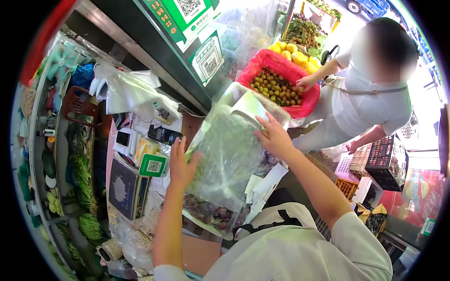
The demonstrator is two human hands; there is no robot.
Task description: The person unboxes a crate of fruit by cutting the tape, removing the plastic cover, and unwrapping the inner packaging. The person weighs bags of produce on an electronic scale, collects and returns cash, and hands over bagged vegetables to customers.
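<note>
My left hand (182,167) is open, fingers stretched upward, at the left edge of a large clear plastic sheet or bag (220,164). The plastic lies over a crate of dark round fruit (215,214), whose kind I cannot make out. On the far right side of the plastic, my right hand (275,136) has its fingers apart, close to a white flap (249,109) at the crate's far end. Whether its fingertips touch the flap is unclear. Torn white card (267,187) sticks up along the crate's right side.
Another person's hand (307,82) reaches into a red-lined crate (258,61) of round brownish fruit. A scale (124,187), a QR card (153,165), a keypad phone (164,135) and white plastic bags (133,93) crowd the left. Vegetable shelves (84,178) stand farther left.
</note>
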